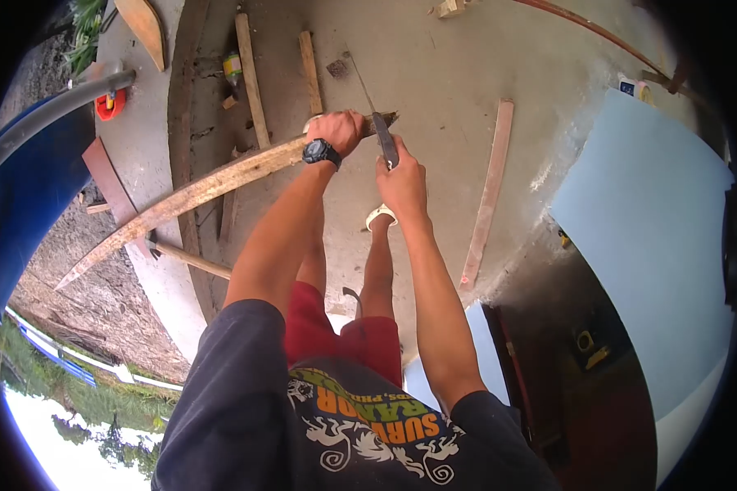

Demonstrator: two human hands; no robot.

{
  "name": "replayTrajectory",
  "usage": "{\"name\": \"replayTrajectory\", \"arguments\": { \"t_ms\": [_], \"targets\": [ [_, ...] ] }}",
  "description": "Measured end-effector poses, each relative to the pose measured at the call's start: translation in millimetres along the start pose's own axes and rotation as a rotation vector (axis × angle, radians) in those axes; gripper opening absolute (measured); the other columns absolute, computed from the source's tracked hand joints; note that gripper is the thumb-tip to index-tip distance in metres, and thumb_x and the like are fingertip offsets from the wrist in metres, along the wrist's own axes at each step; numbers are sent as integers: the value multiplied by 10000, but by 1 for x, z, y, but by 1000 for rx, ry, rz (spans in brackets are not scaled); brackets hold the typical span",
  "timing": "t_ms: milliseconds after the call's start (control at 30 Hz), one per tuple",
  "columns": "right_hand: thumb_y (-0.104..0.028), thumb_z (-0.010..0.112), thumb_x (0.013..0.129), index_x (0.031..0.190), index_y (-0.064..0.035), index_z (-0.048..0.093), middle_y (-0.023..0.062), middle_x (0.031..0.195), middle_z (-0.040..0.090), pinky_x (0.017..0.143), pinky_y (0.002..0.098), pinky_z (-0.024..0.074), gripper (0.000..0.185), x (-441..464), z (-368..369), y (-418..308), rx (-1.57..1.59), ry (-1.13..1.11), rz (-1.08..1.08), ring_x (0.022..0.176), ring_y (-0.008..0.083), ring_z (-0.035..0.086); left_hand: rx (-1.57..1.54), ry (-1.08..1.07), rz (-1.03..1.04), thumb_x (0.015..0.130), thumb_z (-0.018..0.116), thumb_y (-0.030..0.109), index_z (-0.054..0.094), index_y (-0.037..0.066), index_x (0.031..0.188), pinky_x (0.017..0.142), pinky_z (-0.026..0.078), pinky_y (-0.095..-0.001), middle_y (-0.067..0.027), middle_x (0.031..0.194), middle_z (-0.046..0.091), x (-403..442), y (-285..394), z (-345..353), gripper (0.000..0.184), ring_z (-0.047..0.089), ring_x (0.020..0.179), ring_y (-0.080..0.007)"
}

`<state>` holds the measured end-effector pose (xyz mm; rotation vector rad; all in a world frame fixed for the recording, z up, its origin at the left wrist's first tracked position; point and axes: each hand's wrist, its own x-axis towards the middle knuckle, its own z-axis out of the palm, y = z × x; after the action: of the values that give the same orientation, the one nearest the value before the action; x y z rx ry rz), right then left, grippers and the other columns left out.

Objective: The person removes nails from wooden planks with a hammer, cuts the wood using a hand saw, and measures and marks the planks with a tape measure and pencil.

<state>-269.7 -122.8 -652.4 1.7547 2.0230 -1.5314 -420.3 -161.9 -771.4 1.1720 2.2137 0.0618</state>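
Observation:
My left hand (337, 131), with a black watch at its wrist, is closed on a long weathered wooden plank (221, 177) near its dark, ragged end. The plank slants down to the left and looks curved in this wide view. My right hand (403, 176) grips the dark handle of what looks like a handsaw (382, 135). Its thin blade shows nearly edge-on, pointing away across the plank's end. Whether the blade touches the wood I cannot tell. One foot in a light-coloured shoe (381, 215) stands below the hands.
Wood strips (252, 82) and a shorter piece (309, 72) lie ahead on the left. A flat board (490, 192) rests on the concrete floor (442, 74) to the right. A hammer (190, 259) lies under the plank. An orange item (110, 104) sits on the left ledge.

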Motion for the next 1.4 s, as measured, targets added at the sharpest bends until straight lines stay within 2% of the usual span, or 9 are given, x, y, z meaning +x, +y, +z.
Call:
{"name": "replayTrajectory", "arguments": {
  "t_ms": [167,233,367,400,533,667,800,1033,1400],
  "targets": [
    [-155,628,939,1405,-127,514,270,841,676,649,469,536,481,-150,-71,9,-31,21,23,759,449,694,-49,-10,-64,979,395,347,723,38,759,745,560,-500,-222,814,713,-1,13,-17,501,703,777,-414],
    [-42,632,915,1410,-40,522,201,1164,717,847,364,548,507,-214,-122,-23,3,-139,335,1080,271,725,-55,-2,-67,974,404,346,717,32,753,741,558,-500,-225,805,709,-2,12,-15,496,703,780,-415],
    [-47,641,912,1400,-23,536,210,1110,722,812,345,548,500,-173,-99,-5,-21,-34,98,960,237,741,-32,-11,-92,975,404,362,728,35,795,756,561,-493,-239,830,708,2,7,-8,494,699,781,-435],
    [-98,608,919,1365,-86,552,252,989,710,729,438,563,449,-119,-63,11,32,-9,63,915,442,698,-26,-17,-92,975,404,362,728,35,795,756,561,-493,-239,830,708,9,1,-8,494,699,781,-435],
    [-172,638,921,1287,-61,561,269,848,680,675,526,521,390,7,-9,-3,-42,8,18,828,485,663,-41,20,-99,985,358,392,746,38,834,788,563,-503,-252,851,706,10,4,-1,547,703,816,-443],
    [-102,631,925,1404,-92,523,271,974,681,719,433,538,490,-125,-68,11,-17,-34,119,938,478,652,-39,-32,-138,984,370,374,738,18,803,791,563,-499,-244,848,709,11,13,-19,543,703,804,-438],
    [-34,634,911,1420,-67,519,216,1088,726,759,376,555,523,-219,-147,-28,0,-162,313,944,281,756,-51,-4,-92,982,376,370,743,31,808,786,560,-499,-246,847,709,-1,16,-22,530,703,801,-432],
    [-206,618,933,1214,-77,592,273,825,665,697,506,516,310,34,2,-2,79,27,-1,878,476,668,-11,36,-90,973,389,374,749,76,834,794,561,-494,-229,877,723,31,-7,-21,487,711,836,-421],
    [-105,639,921,1404,-63,539,195,1050,730,770,350,548,494,-193,-129,-12,-114,-131,253,845,304,739,-30,-29,-91,985,390,341,740,40,791,769,554,-516,-229,835,720,5,11,-18,501,708,780,-421]
  ]
}}
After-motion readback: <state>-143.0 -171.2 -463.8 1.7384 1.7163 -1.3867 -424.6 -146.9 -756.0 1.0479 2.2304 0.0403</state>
